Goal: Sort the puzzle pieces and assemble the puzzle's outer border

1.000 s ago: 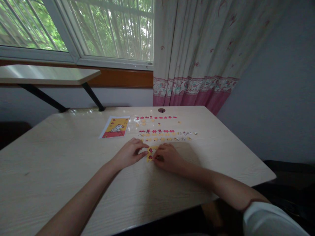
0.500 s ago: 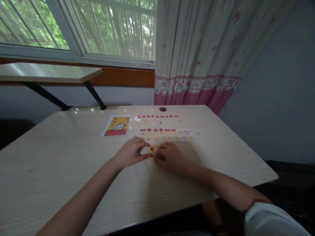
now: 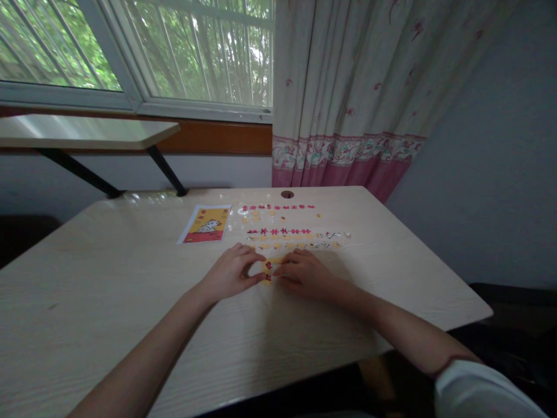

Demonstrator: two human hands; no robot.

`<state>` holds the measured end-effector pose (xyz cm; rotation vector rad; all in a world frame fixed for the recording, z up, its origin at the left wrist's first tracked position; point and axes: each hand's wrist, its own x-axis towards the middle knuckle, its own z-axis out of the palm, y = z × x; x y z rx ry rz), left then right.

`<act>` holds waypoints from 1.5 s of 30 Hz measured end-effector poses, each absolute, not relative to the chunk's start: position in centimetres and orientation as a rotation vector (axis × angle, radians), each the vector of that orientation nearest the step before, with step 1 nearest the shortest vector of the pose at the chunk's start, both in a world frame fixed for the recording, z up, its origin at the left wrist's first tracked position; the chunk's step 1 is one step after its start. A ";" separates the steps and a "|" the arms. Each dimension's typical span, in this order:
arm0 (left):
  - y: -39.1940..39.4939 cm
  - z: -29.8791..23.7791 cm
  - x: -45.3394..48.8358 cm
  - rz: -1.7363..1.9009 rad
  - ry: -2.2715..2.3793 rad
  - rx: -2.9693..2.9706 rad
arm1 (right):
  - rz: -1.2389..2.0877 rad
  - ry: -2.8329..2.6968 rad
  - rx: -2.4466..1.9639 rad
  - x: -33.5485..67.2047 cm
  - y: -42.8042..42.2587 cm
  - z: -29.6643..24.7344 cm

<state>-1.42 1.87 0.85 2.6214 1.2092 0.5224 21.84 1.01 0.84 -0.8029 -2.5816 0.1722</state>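
Observation:
A small joined section of yellow jigsaw puzzle pieces with red marks [image 3: 268, 266] lies on the table between my hands. My left hand [image 3: 232, 270] holds its left side, the index fingertip near the top and the thumb near the bottom. Close against the right side, my right hand [image 3: 307, 275] has its fingers curled and thumb drawn in; whatever they may hold is hidden. Just beyond lie rows of loose pieces: a red row [image 3: 278, 231], and yellow and white pieces [image 3: 300, 245]. Left of these rows is a printed picture sheet [image 3: 208, 225] with a white animal on yellow and red.
Farther back on the pale wooden table [image 3: 174, 360] are another red row of pieces [image 3: 278, 207] and a few scattered yellow ones [image 3: 256, 217]. A cable hole [image 3: 288, 194] sits near the back edge. A raised shelf [image 3: 87, 132] stands at back left, beside a curtain [image 3: 339, 116] and window.
My right hand has drawn back very slightly from the joined pieces, and its fingertips have shifted. The left hand keeps its place. The whole view has moved a little.

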 end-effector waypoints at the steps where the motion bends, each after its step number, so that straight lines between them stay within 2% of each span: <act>1: 1.9 0.8 -1.5 0.540 1.207 2.608 | 0.177 -2.563 -0.786 22.6 1.5 1.0; 9: 2.2 0.7 -1.9 0.535 1.207 2.628 | 0.197 -2.607 -0.807 27.5 4.1 1.8; 27: 1.9 0.7 -1.7 0.477 1.186 2.662 | 0.431 -2.669 -0.871 26.6 3.6 1.4; 45: 1.8 0.8 -1.8 0.441 1.178 2.712 | 0.414 -2.671 -0.872 26.8 3.9 1.2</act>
